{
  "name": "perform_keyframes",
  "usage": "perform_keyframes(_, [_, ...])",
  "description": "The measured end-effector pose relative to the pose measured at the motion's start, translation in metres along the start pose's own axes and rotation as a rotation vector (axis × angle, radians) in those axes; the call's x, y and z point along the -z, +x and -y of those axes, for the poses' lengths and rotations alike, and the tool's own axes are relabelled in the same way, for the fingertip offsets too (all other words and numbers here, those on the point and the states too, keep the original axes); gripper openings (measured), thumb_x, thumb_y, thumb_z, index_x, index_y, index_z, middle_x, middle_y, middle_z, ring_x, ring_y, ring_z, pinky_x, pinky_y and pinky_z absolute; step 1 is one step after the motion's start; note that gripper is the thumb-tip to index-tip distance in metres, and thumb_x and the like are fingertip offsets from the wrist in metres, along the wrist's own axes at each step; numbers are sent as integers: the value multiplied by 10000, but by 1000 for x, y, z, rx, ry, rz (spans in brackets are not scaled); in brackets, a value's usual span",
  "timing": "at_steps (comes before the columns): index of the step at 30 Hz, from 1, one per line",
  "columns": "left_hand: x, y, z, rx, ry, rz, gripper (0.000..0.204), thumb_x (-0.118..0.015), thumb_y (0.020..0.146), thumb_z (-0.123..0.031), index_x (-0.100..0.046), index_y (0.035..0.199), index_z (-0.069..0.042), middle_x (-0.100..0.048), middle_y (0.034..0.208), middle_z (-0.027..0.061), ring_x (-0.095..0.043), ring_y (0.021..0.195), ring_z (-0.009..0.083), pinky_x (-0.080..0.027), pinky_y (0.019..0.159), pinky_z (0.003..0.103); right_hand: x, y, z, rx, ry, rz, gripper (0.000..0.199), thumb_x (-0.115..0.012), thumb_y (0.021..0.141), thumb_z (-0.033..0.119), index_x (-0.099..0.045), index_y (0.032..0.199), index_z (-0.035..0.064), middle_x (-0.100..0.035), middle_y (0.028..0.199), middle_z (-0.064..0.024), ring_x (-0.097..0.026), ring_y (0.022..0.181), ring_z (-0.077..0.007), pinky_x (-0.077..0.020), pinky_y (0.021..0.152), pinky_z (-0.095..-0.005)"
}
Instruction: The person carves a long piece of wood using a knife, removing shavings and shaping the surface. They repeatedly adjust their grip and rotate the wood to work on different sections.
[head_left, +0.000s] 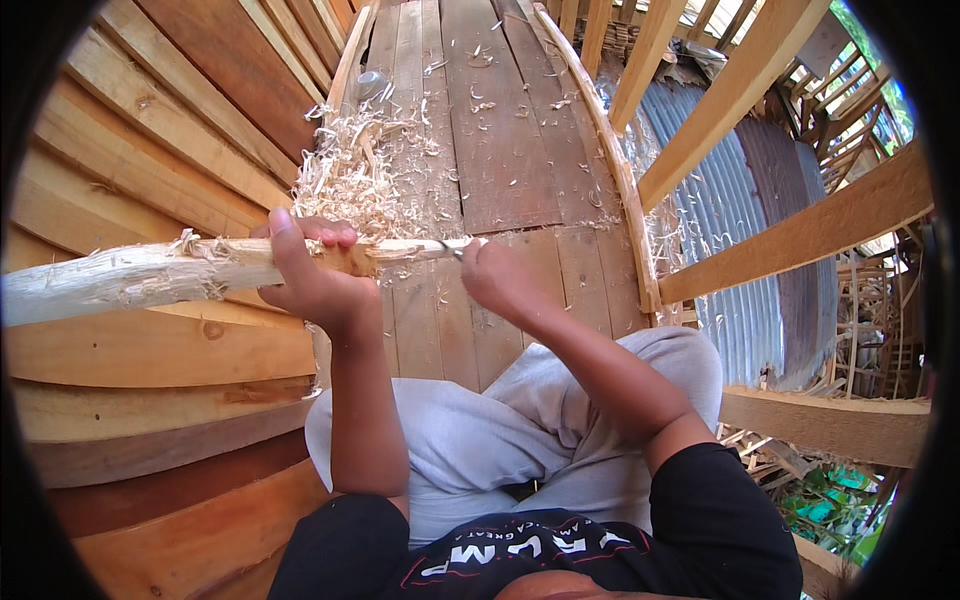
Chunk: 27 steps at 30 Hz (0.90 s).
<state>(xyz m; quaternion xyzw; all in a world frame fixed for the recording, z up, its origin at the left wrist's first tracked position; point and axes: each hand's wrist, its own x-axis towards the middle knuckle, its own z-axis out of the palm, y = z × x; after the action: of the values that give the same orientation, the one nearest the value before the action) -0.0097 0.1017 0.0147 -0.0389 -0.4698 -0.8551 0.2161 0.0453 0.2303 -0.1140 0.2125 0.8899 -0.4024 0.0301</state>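
A long pale wooden pole (140,277) comes in from the left edge, with curled shavings clinging to its upper side. My left hand (318,265) is closed around it, thumb on the near side and fingertips showing on the far side. Past this hand the wood narrows to a thin, freshly cut end (415,249). At that tip my right hand (495,277) is closed on a knife; only a short dark piece of its blade (452,249) shows, against the wood. The handle is hidden in my fist.
A heap of shavings (350,180) lies on the plank floor (505,130) beyond my hands, beside a small clear cup (371,84). Stacked boards (150,350) form a wall at left. Wooden posts (800,235) and corrugated metal sheets (735,230) stand at right. My crossed legs (460,430) are below.
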Motion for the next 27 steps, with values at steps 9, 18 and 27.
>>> perform_keyframes(9, [5,13,2,12,2,-68,301,-530,875,-245,-413,661,-69,-430,556,37,-445,493,145,-432,504,282,-14,27,-51,-118,8,28,423,-325,929,233,-619,901,-70,-628,934,-295,-608,885,-450,-469,788,-529])
perform_keyframes(18, [2,-4,-1,21,52,53,255,-538,884,-278,-418,747,-100,-399,597,19,-431,559,148,-426,595,299,-1,15,-9,-130,72,-1,531,-321,935,336,-647,846,-74,-625,925,-320,-597,918,-475,-451,845,-525])
perform_keyframes(27, [11,-3,-3,-23,78,141,259,-519,884,-273,-420,726,-93,-403,592,27,-434,565,153,-429,616,313,11,-1,22,-69,44,26,547,-307,946,326,-649,838,-88,-619,903,-330,-602,901,-475,-458,837,-517])
